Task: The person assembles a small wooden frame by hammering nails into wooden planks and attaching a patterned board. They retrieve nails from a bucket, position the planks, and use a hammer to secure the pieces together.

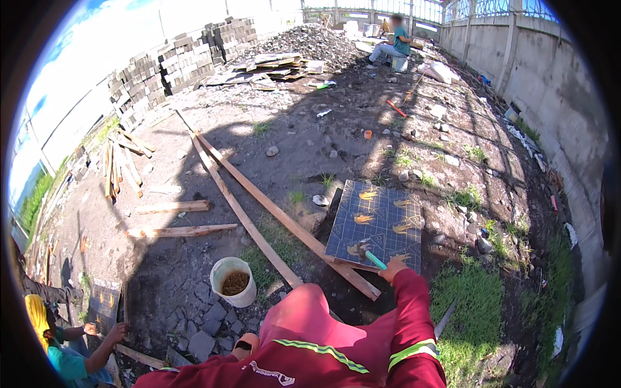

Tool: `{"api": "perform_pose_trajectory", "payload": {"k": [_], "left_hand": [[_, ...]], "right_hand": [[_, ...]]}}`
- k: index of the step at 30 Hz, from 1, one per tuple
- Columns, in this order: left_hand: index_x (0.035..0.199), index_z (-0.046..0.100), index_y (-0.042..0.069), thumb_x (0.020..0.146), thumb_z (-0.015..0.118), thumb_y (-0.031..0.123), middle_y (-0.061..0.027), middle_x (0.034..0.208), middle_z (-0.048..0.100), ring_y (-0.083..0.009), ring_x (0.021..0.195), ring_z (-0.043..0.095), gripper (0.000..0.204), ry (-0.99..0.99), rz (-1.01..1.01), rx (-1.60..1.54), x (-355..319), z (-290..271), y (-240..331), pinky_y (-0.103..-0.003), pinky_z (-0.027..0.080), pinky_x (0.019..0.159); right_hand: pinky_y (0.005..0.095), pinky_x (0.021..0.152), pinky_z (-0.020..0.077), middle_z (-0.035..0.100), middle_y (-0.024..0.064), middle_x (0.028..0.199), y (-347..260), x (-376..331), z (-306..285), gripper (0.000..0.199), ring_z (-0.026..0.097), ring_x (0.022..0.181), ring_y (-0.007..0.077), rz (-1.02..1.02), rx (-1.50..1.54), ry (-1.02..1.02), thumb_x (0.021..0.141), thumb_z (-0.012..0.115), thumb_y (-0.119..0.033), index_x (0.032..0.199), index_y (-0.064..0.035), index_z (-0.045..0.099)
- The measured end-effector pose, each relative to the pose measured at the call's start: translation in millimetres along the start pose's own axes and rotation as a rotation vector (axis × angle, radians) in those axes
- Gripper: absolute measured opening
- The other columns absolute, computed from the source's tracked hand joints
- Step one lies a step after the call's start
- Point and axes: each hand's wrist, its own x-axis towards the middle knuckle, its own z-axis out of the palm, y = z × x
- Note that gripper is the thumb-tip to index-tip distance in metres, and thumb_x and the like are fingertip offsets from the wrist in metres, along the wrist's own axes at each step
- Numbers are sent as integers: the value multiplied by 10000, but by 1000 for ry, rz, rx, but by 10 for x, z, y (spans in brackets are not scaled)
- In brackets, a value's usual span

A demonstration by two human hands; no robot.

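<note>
My right hand point(392, 270) is closed around the green handle of a hammer point(375, 260). The hammer's head is over the lower part of a dark panel point(378, 210), which bears a light grid and yellow printed figures. I cannot tell whether the head touches the panel. The panel lies near the end of a long wooden plank point(284, 216), partly over it. My left hand is out of view; only part of that sleeve shows at the lower edge.
A white bucket point(233, 299) with brown contents stands left of my leg. Short boards point(181, 231) lie farther left. A co-worker point(71, 352) is at lower left; another person point(396, 45) sits far off. Grey blocks point(184, 61) are stacked behind; a concrete wall point(550, 84) runs along the right.
</note>
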Motion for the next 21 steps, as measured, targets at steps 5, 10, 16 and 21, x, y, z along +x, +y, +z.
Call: {"api": "perform_pose_trajectory", "payload": {"k": [5, 10, 16, 21], "left_hand": [[1068, 701, 110, 883, 515, 372, -211, 1142, 636, -369, 1093, 601, 371, -11, -12, 7, -161, -219, 175, -459, 488, 887], [1059, 703, 102, 877, 519, 357, -214, 1136, 637, -366, 1085, 605, 363, -7, -3, 57, -206, -217, 132, -458, 491, 879], [985, 735, 88, 815, 587, 241, -172, 1065, 679, -339, 1012, 645, 273, -23, 1, 122, -54, -108, 31, -453, 520, 860], [1014, 697, 103, 817, 609, 272, -153, 984, 700, -331, 932, 672, 274, 174, -35, -238, -988, -370, 107, -451, 531, 818]], "right_hand": [[422, 828, 526, 697, 176, 998, -18, -94, 115, 468, 677, 927, 320, -102, -211, 3, 812, 691, -419, 1067, -27, 695], [435, 869, 508, 688, 189, 1045, 38, -78, 106, 497, 653, 1005, 340, -97, -200, 56, 801, 699, -426, 1089, -21, 686], [434, 879, 509, 670, 192, 1096, 19, -157, -19, 470, 646, 1028, 334, 0, -140, 53, 824, 685, -403, 1113, -33, 677], [440, 910, 499, 653, 164, 1171, 22, -376, -228, 459, 627, 1076, 336, 24, -51, -14, 842, 658, -388, 1158, -56, 664]]}}
